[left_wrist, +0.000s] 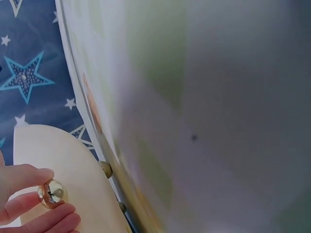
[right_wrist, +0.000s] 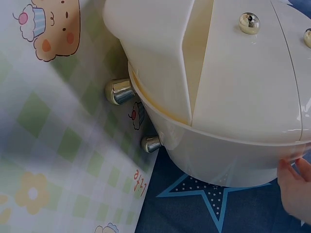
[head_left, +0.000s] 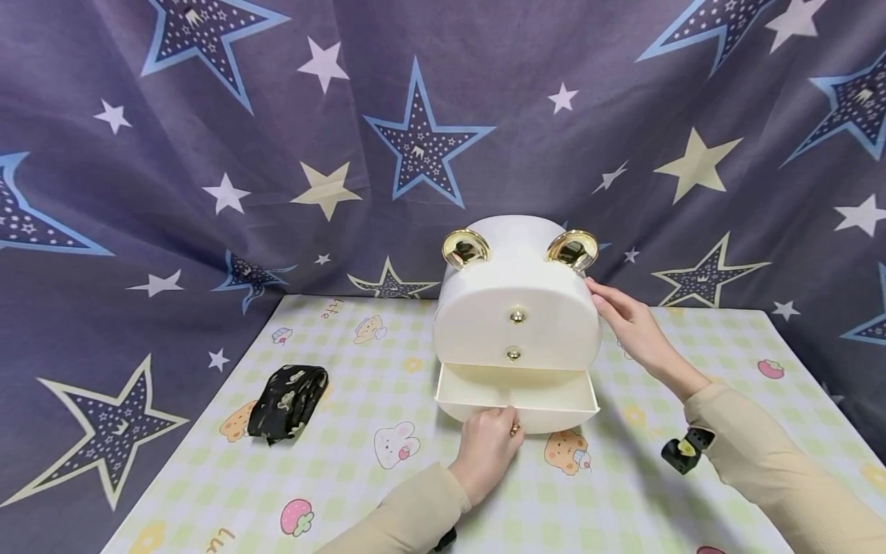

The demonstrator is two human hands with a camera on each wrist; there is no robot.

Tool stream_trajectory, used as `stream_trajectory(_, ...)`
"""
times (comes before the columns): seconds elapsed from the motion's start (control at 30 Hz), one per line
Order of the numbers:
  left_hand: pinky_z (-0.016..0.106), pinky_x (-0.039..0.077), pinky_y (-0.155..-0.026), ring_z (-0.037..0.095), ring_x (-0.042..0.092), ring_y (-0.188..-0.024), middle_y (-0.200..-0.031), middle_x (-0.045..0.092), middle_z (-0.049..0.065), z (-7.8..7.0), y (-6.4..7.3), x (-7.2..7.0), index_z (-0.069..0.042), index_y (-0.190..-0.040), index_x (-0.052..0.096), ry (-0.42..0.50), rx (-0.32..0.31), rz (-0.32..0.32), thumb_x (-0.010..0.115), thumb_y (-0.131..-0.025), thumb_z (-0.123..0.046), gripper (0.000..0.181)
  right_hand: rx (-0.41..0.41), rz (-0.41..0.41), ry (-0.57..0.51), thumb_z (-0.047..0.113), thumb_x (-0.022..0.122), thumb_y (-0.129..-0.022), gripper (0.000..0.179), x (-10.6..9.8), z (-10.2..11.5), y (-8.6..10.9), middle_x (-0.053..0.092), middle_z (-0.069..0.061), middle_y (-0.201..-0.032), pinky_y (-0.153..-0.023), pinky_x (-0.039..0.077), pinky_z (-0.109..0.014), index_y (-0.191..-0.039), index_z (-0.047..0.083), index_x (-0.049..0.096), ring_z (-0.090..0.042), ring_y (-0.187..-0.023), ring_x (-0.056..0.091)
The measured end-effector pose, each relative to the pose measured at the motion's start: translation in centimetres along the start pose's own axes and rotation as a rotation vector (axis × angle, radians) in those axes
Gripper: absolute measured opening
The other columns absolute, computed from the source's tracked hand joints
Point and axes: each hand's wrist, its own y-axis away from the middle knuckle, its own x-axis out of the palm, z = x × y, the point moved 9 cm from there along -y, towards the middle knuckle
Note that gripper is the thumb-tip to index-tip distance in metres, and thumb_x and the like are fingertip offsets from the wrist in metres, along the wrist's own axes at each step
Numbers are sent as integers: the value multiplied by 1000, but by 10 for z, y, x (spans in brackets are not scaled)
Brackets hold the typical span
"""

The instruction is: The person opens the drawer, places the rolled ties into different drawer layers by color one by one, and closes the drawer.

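A white rounded storage box [head_left: 477,327] with two gold ear-like pieces on top stands toward the back of the table. Its bottom drawer [head_left: 557,421] is pulled out at the front, and the inside of it shows bare. My left hand [head_left: 487,450] pinches the round gold knob [left_wrist: 53,194] of this drawer between thumb and fingers. On the box's right side, my right hand [head_left: 640,335] touches the wall near the top with its fingers extended. Two upper drawers with gold knobs [right_wrist: 250,23] are closed. Short gold feet [right_wrist: 120,91] hold the box off the tabletop.
A folded black patterned cloth item [head_left: 287,404] lies at the left of the table. The table has a checked cloth [head_left: 360,508] with cartoon prints. Behind it hangs a dark curtain [head_left: 512,100] with stars, close to the back of the box.
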Motion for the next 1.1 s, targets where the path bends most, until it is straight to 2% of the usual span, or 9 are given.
stream_trajectory(0.07, 15, 42, -48, 5, 52, -54, -61, 59, -5, -1, 2, -1, -12, -69, 59, 2, 1, 5, 70, -71, -15, 12, -3, -3, 2, 21, 43, -94, 41, 0, 0, 0, 36, -14, -136, -87, 29, -3, -130, 2, 42, -17, -122, 37)
stream_trajectory(0.3, 15, 44, -50, 5, 55, -56, -64, 61, -4, -4, 8, -3, -12, -71, 61, 2, 11, 1, 72, -70, -17, 12, 4, 5, 6, 22, 43, -94, 42, 1, 0, 0, 35, -14, -137, -86, 30, -3, -130, 2, 41, -26, -123, 35)
stream_trajectory(0.8, 16, 44, -52, 6, 55, -57, -66, 61, -4, -10, 20, -9, -12, -72, 59, 40, 60, 2, 72, -71, -19, 15, 8, 12, -3, 22, 43, -94, 42, 1, 0, 0, 36, -14, -137, -88, 30, -4, -131, 3, 41, -27, -123, 35)
stream_trajectory(1.1, 15, 46, -54, 5, 57, -59, -68, 63, -4, -14, 25, -11, -12, -71, 60, 46, 86, 9, 72, -72, -18, 14, 13, 2, 0, 23, 43, -94, 42, 0, -2, 0, 36, -14, -136, -88, 30, -5, -130, 3, 42, -16, -122, 37)
